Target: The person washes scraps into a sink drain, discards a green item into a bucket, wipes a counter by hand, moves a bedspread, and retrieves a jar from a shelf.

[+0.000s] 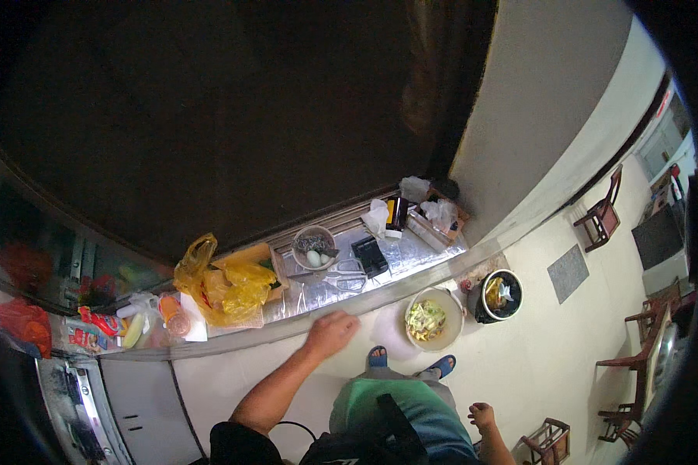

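Your left hand at the counter's front edge, scissors just beyond

Your right hand (482, 416) hangs low by your side, fingers loosely curled, empty. Your left hand (329, 333) rests at the counter (411, 260) front edge, fingers half bent, holding nothing. The scissors (347, 275) lie just behind it, long axis along the edge; the bowl (314, 248) sits farther back.

We see a foil-covered counter (411, 254) along the wall. Taking the scissors (341, 273) on it as our landmark: a small bowl (314, 246) sits just behind them, a black box (369, 256) just right, yellow plastic bags (225, 287) left, and white bags (434, 209) well right.
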